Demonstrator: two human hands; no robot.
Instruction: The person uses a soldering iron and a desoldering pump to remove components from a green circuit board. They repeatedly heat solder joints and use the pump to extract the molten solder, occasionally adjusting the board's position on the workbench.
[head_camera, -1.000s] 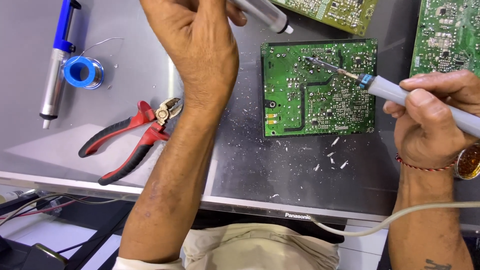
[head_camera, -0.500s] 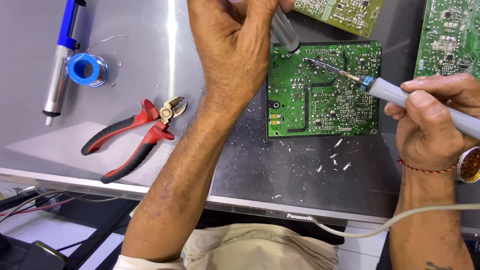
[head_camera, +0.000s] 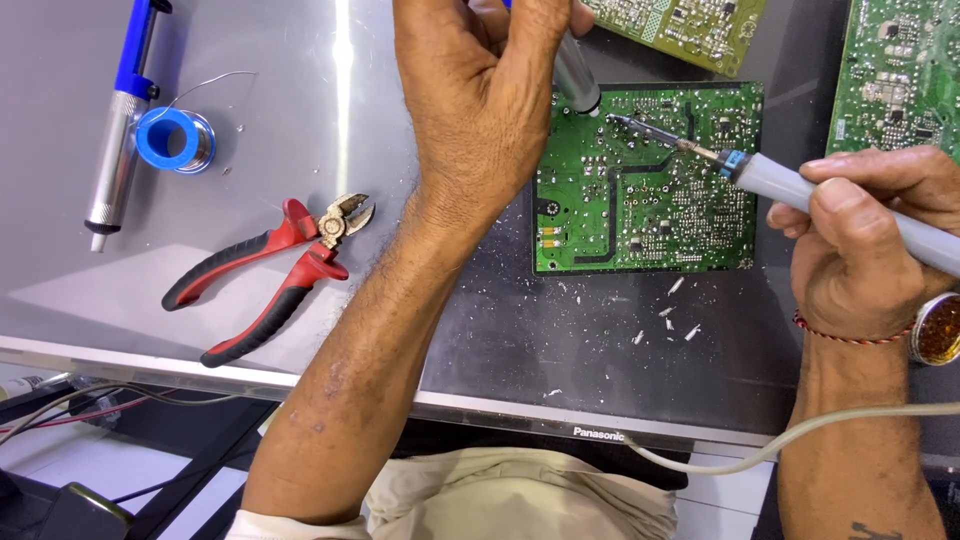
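A green circuit board (head_camera: 650, 180) lies solder side up on a dark panel. My left hand (head_camera: 480, 90) grips a grey desoldering pump (head_camera: 577, 75), whose tip rests on the board's upper left corner. My right hand (head_camera: 870, 235) holds a grey soldering iron (head_camera: 790, 185) by its handle. The iron's metal tip touches the board just right of the pump's tip. Its grey cord (head_camera: 790, 440) runs under my right wrist.
Red-handled cutting pliers (head_camera: 265, 270) lie to the left. A second blue and silver desoldering pump (head_camera: 122, 120) and a blue spool of solder wire (head_camera: 175, 138) sit at far left. Two more circuit boards (head_camera: 690, 20) (head_camera: 900, 70) lie at the top. White scraps (head_camera: 665, 315) litter the panel.
My left hand moved right and down, bringing the pump's tip from above the board onto its upper left corner. The soldering iron barely moved.
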